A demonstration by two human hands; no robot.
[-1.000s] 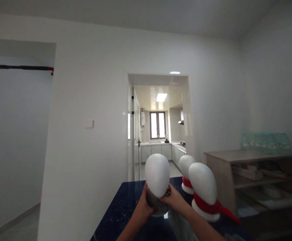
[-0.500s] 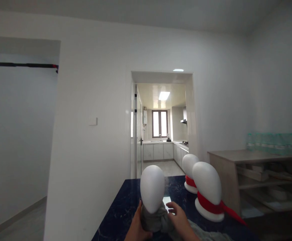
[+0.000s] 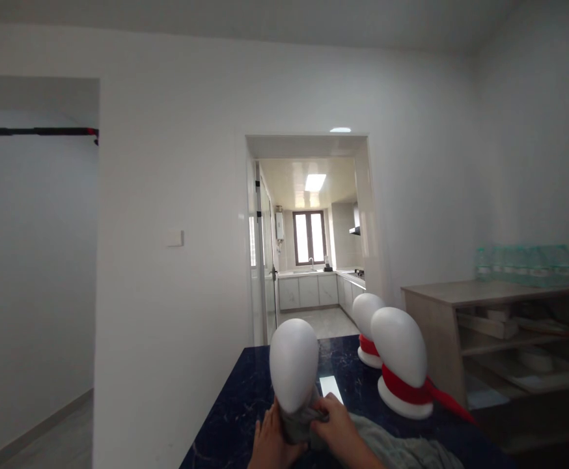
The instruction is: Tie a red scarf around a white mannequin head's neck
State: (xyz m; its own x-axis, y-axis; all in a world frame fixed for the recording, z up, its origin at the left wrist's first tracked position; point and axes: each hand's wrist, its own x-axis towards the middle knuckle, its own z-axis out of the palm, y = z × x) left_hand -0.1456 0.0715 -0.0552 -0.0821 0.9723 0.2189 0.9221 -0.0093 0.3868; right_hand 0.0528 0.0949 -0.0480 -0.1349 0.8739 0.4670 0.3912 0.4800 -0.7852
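While I look down over the dark blue marbled bench [image 3: 230, 417], my two hands meet at the base of the smooth white egg-shaped mannequin head [image 3: 293, 363] standing upright near the bench's near edge. My left hand [image 3: 271, 446] presses flat-fingered against the left side of its neck, and my right hand [image 3: 337, 433] closes its grip on the grey cloth scarf [image 3: 392, 449] bunched around that neck. The head's long axis runs straight up, directly above and between both hands, and the scarf's loose length trails off to the right, so the right hand lies nearer to it. Further back on the right stand two more white mannequin heads [image 3: 398, 352] wearing red scarves, beside a wooden shelf unit [image 3: 499, 339].
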